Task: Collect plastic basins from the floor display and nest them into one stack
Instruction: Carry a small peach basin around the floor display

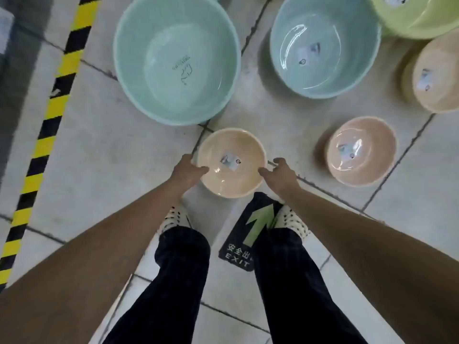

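Note:
A small peach basin (232, 177) with a label in its bottom sits low in front of my feet. My left hand (186, 171) grips its left rim, thumb inside the bowl. My right hand (279, 173) grips its right rim the same way. Whether the basin rests on the floor or is lifted off it, I cannot tell. Other basins lie on the tiles: a large teal one (176, 58) at the upper left, a pale blue one (325, 45) at the upper middle, a pink one (361, 151) to the right, a peach one (437, 75) at the far right, and a lime one (417, 18) in the top right corner.
The floor is pale tile with dark grout lines. A yellow-and-black hazard stripe (47, 120) runs diagonally along the left. A dark exit sticker with a green arrow (250, 234) lies under my right foot. My legs and spotted shoes fill the lower middle.

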`<state>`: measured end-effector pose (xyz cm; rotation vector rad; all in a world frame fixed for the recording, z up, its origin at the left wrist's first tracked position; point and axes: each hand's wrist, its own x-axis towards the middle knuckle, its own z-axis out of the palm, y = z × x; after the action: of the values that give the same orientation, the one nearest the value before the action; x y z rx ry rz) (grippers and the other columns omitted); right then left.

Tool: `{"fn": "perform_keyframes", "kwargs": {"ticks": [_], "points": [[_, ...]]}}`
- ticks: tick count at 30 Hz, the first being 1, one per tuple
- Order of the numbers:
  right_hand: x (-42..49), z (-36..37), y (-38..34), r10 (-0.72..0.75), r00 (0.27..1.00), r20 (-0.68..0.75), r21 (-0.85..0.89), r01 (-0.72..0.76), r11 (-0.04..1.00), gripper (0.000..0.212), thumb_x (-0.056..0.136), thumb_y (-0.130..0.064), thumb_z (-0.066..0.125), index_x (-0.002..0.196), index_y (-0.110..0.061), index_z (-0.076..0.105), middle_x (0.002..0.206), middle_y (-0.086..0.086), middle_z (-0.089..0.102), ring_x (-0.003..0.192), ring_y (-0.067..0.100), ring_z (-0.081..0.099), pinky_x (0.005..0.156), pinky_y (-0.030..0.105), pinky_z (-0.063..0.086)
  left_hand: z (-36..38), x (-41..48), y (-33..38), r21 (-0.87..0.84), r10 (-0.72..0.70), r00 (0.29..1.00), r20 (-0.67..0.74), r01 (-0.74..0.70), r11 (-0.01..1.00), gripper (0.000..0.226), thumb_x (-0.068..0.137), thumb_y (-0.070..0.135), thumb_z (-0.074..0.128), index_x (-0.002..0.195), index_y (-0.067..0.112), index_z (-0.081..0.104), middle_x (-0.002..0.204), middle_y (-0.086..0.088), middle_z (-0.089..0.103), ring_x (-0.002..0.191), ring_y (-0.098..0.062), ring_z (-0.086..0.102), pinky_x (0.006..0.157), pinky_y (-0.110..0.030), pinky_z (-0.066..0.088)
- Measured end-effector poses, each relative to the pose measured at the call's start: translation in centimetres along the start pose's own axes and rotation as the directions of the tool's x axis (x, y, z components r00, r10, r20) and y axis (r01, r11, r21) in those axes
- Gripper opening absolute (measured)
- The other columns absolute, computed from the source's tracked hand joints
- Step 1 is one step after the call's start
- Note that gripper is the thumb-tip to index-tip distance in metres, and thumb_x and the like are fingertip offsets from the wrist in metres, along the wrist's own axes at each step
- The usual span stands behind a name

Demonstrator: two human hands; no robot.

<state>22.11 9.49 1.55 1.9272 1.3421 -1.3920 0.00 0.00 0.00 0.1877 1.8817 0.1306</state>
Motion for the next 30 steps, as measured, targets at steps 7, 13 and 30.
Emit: {"fn": "perform_keyframes", "kwargs": {"ticks": [7,13,30], "points": [[2.4,3.9,0.4,0.104,0.994,-0.032,0.099,-0.101,0.99,0.049,0.089,-0.024,0.063,0.133,-0.012,0.049,0.115,0.01,0.064,0.102,0.033,0.064,0.084,0.048,0.058,1.1,2.9,-1.1,-0.148,0.043,0.999,0.033,-0.038,0.988,0.04,0.084,0.008,0.062,0.124,0.011,0.061,0.117,-0.015,0.066,0.099,-0.032,0.066,0.075,-0.049,0.061],[-6.9,-1.6,-3.2,0.03,0.999,-0.016,0.085,-0.029,0.996,0.049,0.085,-0.011,0.054,0.134,-0.013,0.049,0.108,0.007,0.064,0.092,0.033,0.066,0.074,0.046,0.059,-5.0,-4.9,2.7,-0.1,0.122,0.989,0.083,-0.113,0.988,0.031,0.085,0.009,0.061,0.116,0.013,0.065,0.103,-0.009,0.068,0.086,-0.025,0.068,0.063,-0.039,0.062],[-19.7,-19.6,-31.4,-0.195,0.967,-0.165,0.112,0.215,0.97,0.036,0.086,-0.016,0.056,0.122,-0.008,0.055,0.104,0.012,0.066,0.089,0.035,0.066,0.078,0.052,0.058,-28.3,-18.7,27.1,0.114,0.421,0.889,-0.181,-0.407,0.906,0.018,0.088,0.015,0.056,0.092,-0.001,0.06,0.092,-0.019,0.066,0.088,-0.034,0.061,0.072,-0.041,0.048]]}}
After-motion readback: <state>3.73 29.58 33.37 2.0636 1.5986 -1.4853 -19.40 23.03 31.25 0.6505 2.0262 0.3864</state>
